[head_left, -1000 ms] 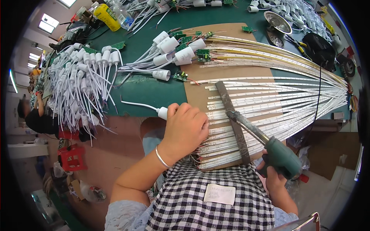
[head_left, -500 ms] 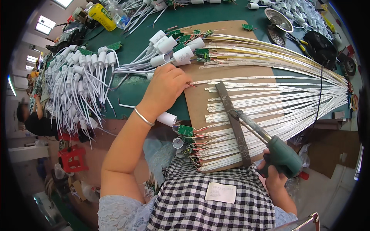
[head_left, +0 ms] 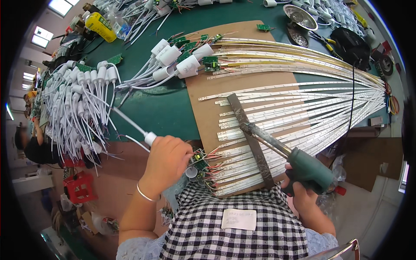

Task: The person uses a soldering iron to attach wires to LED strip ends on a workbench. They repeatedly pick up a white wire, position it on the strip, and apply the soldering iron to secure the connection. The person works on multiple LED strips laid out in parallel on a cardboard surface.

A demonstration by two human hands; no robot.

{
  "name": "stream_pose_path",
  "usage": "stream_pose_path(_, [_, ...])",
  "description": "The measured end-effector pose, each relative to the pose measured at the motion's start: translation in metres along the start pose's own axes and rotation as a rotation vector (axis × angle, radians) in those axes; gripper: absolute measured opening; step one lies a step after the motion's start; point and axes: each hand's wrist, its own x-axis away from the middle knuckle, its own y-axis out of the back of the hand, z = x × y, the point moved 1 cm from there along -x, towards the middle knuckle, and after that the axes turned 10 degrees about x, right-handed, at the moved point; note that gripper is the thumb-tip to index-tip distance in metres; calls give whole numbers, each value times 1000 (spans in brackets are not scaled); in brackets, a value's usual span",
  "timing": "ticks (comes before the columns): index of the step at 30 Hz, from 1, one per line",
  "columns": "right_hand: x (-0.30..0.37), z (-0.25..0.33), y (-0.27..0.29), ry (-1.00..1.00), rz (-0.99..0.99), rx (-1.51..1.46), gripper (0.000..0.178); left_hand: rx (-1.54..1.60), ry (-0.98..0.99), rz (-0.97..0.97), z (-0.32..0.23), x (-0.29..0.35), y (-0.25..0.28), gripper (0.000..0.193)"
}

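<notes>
My left hand point(head_left: 168, 161) is closed around a white plastic end cap point(head_left: 150, 138), whose white cable runs up and left toward the heap. Its fingertips are beside green circuit boards point(head_left: 200, 163) with red wires at the board's near left corner; how much of the cap is inside the hand is hidden. My right hand point(head_left: 303, 196) grips a dark green soldering gun point(head_left: 310, 171). The gun's tip lies at a dark metal bar point(head_left: 260, 156), which crosses a fan of white LED strips point(head_left: 277, 119) on a brown board point(head_left: 200, 119).
Many white caps with cables point(head_left: 82, 95) hang in a heap at the left table edge. More caps point(head_left: 168, 55) with circuit boards lie at the board's far side. A metal bowl point(head_left: 300, 17), pliers point(head_left: 331, 45) and a yellow bottle point(head_left: 100, 27) are farther back. A black cord point(head_left: 353, 99) crosses the strips.
My left hand has moved down toward me from the end of a strip to the near circuit boards, bringing a cabled cap. The right hand keeps its hold on the soldering gun. The view has shifted slightly.
</notes>
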Motion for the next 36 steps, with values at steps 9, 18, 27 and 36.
stream_pose_path(9, [-5,9,-3,-34,29,46,45,41,58,-139,-10,-43,23,5])
stream_pose_path(18, [-1,5,-3,-92,76,81,46,3,105,-32,-24,-45,-18,4])
stream_pose_path(27, [-2,6,-3,-95,43,21,46,134,46,-43,-31,-30,-27,5])
stream_pose_path(36, [4,7,2,-153,0,-4,45,141,118,46,-39,-14,-27,4])
